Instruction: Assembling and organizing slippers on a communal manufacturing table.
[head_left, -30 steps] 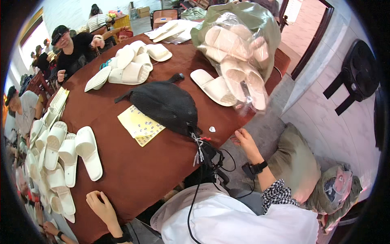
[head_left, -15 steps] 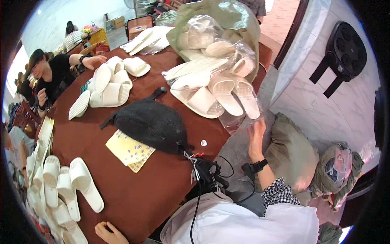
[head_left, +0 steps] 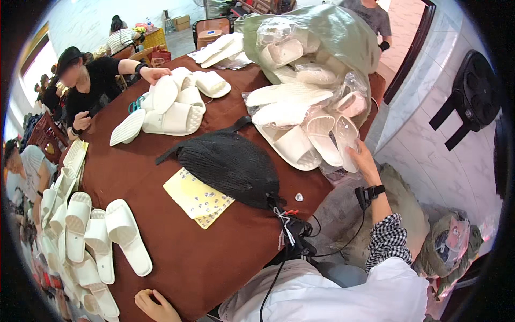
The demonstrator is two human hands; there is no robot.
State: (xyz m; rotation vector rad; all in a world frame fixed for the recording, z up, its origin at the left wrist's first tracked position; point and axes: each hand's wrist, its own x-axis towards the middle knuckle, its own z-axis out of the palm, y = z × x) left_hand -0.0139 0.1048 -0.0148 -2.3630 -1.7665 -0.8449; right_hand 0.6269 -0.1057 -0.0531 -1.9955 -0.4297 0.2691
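At the pile's right end, my right hand [head_left: 366, 163] has its fingers and thumb around the near end of a white slipper [head_left: 346, 140]. That slipper seems to be in clear plastic and lies beside another white slipper [head_left: 323, 142]. More bagged slippers spill from a large green sack [head_left: 359, 40] behind them. My left hand [head_left: 155, 306] rests on the near edge of the brown-covered table [head_left: 198, 268], fingers loosely spread and holding nothing. Closest to it are loose white slippers [head_left: 129, 236] along the table's left side.
A black mesh bag [head_left: 228, 163] lies mid-table, partly over yellow sticker sheets [head_left: 196, 196]. Black cables [head_left: 263, 279] hang at the near edge. Across the table, a person in black [head_left: 99, 80] touches another slipper group [head_left: 174, 115]. Sacks [head_left: 397, 214] stand on the floor at right.
My right hand has moved up onto the slipper and closed on its near end. The view has shifted. The person across has a hand on the slippers there.
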